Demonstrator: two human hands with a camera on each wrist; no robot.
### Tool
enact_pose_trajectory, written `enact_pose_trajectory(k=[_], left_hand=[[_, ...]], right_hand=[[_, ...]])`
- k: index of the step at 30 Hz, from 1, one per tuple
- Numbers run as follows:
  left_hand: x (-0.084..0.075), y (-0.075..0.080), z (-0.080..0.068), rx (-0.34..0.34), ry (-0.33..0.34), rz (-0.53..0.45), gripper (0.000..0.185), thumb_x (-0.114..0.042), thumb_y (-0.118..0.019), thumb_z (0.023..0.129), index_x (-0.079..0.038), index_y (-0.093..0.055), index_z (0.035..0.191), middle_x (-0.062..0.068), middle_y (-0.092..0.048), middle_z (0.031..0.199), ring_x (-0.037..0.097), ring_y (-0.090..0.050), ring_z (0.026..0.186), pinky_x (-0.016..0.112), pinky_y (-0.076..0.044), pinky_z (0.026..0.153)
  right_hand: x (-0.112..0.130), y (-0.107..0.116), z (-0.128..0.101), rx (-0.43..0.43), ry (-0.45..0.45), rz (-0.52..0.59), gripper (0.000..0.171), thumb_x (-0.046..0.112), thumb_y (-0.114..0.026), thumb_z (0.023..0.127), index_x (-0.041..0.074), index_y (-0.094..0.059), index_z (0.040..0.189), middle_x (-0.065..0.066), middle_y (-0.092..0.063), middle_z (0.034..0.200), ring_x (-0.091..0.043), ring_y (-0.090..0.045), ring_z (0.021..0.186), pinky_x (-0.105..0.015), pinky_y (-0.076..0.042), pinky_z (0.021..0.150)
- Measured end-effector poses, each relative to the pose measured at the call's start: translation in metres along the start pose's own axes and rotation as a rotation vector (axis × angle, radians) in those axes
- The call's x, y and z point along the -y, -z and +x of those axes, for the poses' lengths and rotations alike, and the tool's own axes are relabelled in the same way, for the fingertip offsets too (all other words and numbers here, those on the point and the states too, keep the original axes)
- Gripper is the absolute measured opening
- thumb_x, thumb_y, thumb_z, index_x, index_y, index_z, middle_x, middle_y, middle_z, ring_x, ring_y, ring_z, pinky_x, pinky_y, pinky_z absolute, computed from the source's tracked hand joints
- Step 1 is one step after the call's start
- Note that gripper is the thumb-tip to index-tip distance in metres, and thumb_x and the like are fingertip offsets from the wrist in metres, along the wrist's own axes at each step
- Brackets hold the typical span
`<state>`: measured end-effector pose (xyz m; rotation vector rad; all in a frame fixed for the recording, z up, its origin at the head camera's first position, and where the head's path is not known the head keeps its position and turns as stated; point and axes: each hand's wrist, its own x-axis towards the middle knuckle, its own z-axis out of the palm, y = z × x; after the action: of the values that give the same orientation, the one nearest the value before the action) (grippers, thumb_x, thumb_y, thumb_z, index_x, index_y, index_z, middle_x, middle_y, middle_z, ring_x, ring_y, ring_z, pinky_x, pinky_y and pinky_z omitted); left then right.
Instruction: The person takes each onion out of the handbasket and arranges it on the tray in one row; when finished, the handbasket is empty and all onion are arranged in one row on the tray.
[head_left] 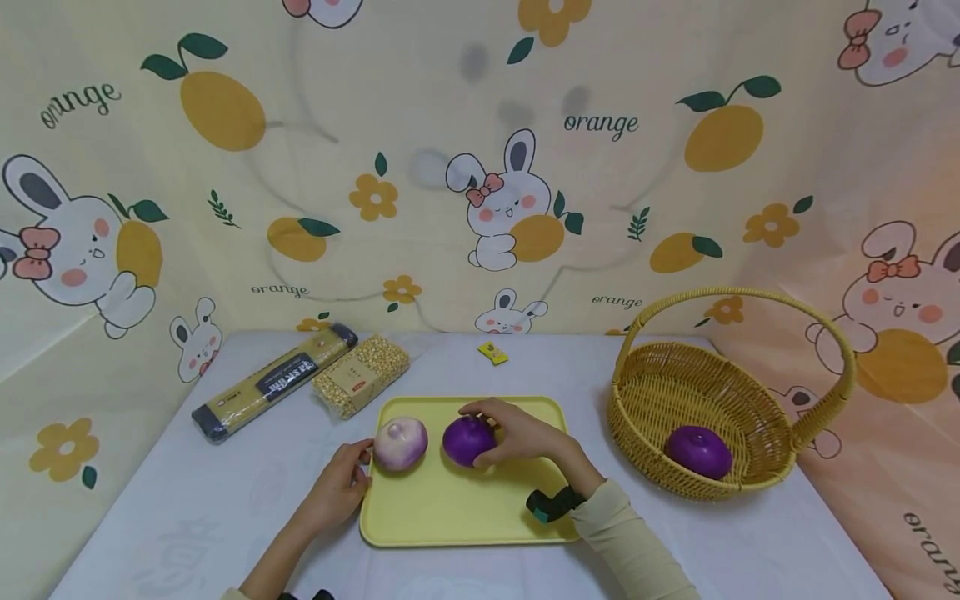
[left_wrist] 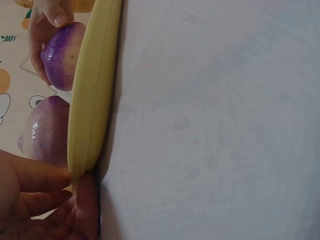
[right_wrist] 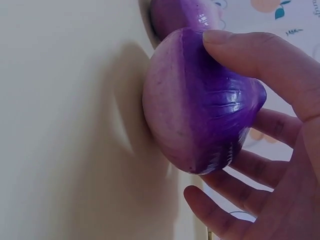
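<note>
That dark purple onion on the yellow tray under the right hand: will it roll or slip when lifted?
The purple onion is round with nothing propping it on the flat yellow tray, so it would probably roll if nudged. Its skin looks glossy in the right wrist view, so it may be slippery. The right hand already curls round it, which should keep it steady.

The left hand (head_left: 339, 486) is held low and forward, its bare forearm reaching up from the lower edge of the head view. Its fingers are extended, and the fingertips (left_wrist: 75, 200) are pressed against the left rim of a pale yellow flat plastic tray (head_left: 450, 508). The right hand (head_left: 517, 433) is reached in from the right on an arm clad in a cream sleeve (head_left: 622, 542), with a dark band worn at the wrist. Its thumb and fingers (right_wrist: 260, 55) are curled round a glossy dark purple round onion (head_left: 468, 440).
</note>
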<state>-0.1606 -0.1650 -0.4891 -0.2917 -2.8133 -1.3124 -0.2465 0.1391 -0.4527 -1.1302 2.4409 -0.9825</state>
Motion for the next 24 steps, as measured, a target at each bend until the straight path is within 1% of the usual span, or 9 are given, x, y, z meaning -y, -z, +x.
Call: enact_pose_trajectory(k=[5, 8, 13, 20, 24], left_hand=[[0.000, 0.000, 0.000, 0.005, 0.002, -0.005, 0.049, 0.013, -0.056, 0.077, 0.009, -0.048, 0.125, 0.009, -0.051, 0.096, 0.016, -0.046, 0.080, 0.025, -0.040, 0.070], [0.000, 0.000, 0.000, 0.002, 0.000, -0.017, 0.049, 0.013, -0.057, 0.077, 0.009, -0.048, 0.125, 0.009, -0.050, 0.096, 0.016, -0.046, 0.079, 0.024, -0.040, 0.069], [0.001, -0.001, -0.001, -0.002, 0.003, -0.023, 0.049, 0.014, -0.057, 0.077, 0.009, -0.049, 0.125, 0.009, -0.050, 0.095, 0.015, -0.046, 0.078, 0.023, -0.040, 0.069], [0.001, -0.001, -0.001, -0.013, -0.012, -0.010, 0.048, 0.014, -0.057, 0.077, 0.009, -0.049, 0.124, 0.009, -0.051, 0.095, 0.016, -0.046, 0.081, 0.026, -0.041, 0.071], [0.001, -0.001, 0.000, -0.017, -0.020, -0.005, 0.048, 0.013, -0.057, 0.076, 0.009, -0.049, 0.124, 0.009, -0.051, 0.095, 0.017, -0.046, 0.082, 0.026, -0.041, 0.072]], right_hand=[[-0.002, 0.004, -0.001, -0.014, 0.004, 0.004, 0.073, 0.028, -0.077, 0.075, 0.009, -0.042, 0.136, -0.011, -0.047, 0.133, -0.027, -0.048, 0.115, -0.045, -0.043, 0.092], [-0.004, 0.009, -0.004, -0.041, 0.004, 0.005, 0.074, 0.029, -0.077, 0.075, 0.010, -0.042, 0.137, -0.015, -0.047, 0.133, -0.031, -0.048, 0.115, -0.048, -0.042, 0.091], [-0.004, 0.021, -0.013, -0.092, 0.001, 0.025, 0.074, 0.028, -0.077, 0.075, 0.010, -0.042, 0.137, -0.017, -0.047, 0.132, -0.035, -0.047, 0.116, -0.051, -0.041, 0.091], [-0.004, 0.038, -0.026, -0.160, 0.010, 0.021, 0.073, 0.025, -0.077, 0.075, 0.009, -0.042, 0.137, -0.012, -0.048, 0.132, -0.039, -0.046, 0.117, -0.052, -0.041, 0.091], [-0.006, 0.049, -0.036, -0.203, 0.000, 0.015, 0.073, 0.026, -0.077, 0.075, 0.008, -0.042, 0.137, -0.011, -0.048, 0.132, -0.036, -0.047, 0.116, -0.051, -0.041, 0.091]])
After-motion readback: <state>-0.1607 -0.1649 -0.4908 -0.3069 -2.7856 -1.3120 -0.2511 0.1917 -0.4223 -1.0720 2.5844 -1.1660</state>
